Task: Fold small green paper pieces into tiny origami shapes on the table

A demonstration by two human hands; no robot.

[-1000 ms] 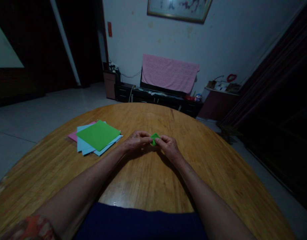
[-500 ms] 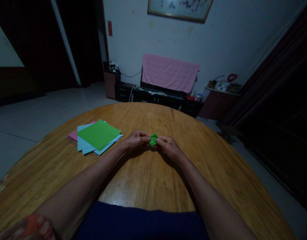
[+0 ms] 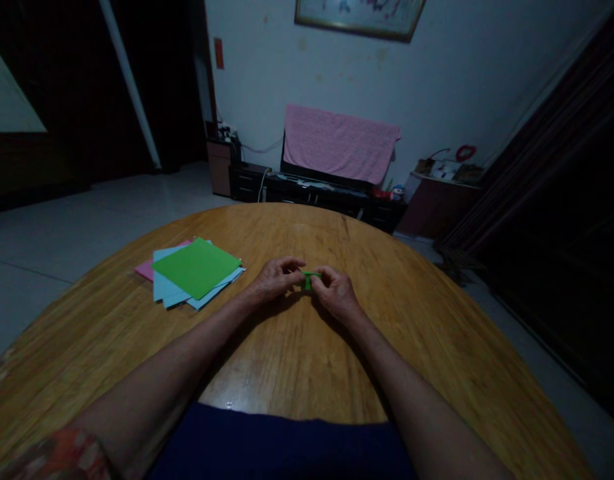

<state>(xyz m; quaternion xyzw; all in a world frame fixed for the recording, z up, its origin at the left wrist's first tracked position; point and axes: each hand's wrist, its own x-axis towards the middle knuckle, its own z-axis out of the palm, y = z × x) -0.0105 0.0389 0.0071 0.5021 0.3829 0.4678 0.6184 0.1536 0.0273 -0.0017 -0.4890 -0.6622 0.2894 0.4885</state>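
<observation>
A small folded piece of green paper (image 3: pixel 308 278) is pinched between both my hands above the middle of the round wooden table (image 3: pixel 437 347). My left hand (image 3: pixel 274 279) grips its left side with curled fingers. My right hand (image 3: pixel 333 291) grips its right side, fingertips pressed together. Most of the folded paper is hidden by my fingers. Both forearms rest on the table.
A stack of coloured paper sheets (image 3: pixel 194 270), green on top of blue and pink, lies on the table to the left of my hands. Beyond the table stands a low TV cabinet with a pink cloth (image 3: pixel 339 143) draped over the screen. The room is dim.
My fingers have closed in over the folded green paper, so less of it shows. My hands have stayed at the same spot on the table.
</observation>
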